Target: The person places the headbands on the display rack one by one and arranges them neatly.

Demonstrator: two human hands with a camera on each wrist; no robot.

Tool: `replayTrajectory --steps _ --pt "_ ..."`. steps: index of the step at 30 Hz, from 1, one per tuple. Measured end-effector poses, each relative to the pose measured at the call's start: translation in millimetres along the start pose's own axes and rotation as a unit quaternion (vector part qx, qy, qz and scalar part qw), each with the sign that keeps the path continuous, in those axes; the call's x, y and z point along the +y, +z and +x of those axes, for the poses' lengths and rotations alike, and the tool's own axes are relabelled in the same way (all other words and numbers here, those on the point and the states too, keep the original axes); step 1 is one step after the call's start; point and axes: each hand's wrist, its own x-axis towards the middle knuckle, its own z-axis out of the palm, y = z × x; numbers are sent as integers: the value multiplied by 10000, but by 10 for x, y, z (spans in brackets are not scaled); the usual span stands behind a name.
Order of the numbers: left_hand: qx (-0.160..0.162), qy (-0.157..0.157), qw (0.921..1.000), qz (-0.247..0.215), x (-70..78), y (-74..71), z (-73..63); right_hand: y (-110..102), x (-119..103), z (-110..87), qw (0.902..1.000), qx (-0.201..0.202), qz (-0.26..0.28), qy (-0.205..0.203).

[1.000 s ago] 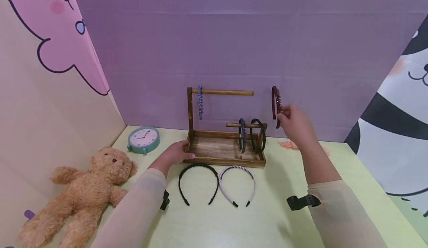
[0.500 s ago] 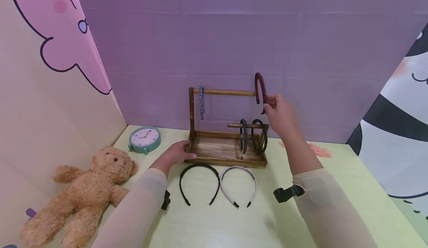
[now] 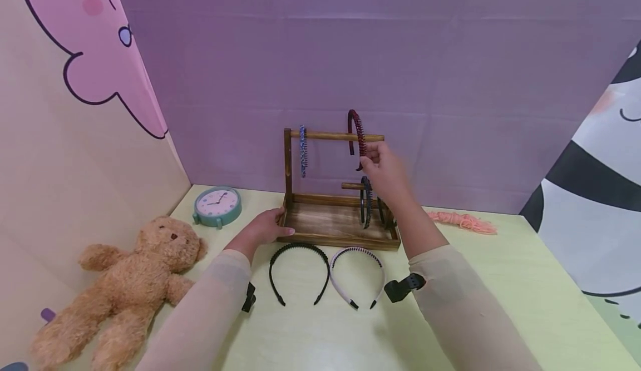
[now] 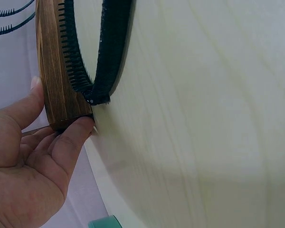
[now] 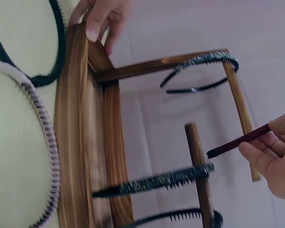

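Note:
Between thumb and fingers, my right hand (image 3: 385, 172) pinches one arm of a dark red toothed headband (image 3: 358, 126). The headband's arch straddles the upper rod (image 3: 330, 135) of a wooden stand (image 3: 330, 242), right of the rod's middle. My left hand (image 3: 265, 227) grips the left end of the stand's tray, thumb on the rim and fingers under the corner (image 4: 69, 114) in the left wrist view. A glittery blue headband (image 3: 303, 154) hangs near the rod's left end. On the lower rod (image 5: 195, 147) hang a dark glittery headband (image 5: 156, 183) and a black headband (image 5: 175, 214).
A black headband (image 3: 272, 262) and a white headband (image 3: 383, 279) lie on the table in front of the stand. A teal clock (image 3: 217, 207) and a teddy bear (image 3: 135, 282) lie at left. Peach yarn (image 3: 466, 222) lies at right, before a purple backdrop (image 3: 350, 54).
My right hand has carried the red headband leftward, from clear of the stand to over the upper rod, past its free end. My left hand stays on the tray.

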Motion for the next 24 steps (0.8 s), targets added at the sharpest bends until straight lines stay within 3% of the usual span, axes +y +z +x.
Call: replayTrajectory --steps 11,24 --pt "-4 18 10000 22 34 -2 -28 422 -23 66 9996 -262 102 33" --pt "4 -11 10000 -27 47 42 -20 557 -30 77 9980 -591 -121 196"
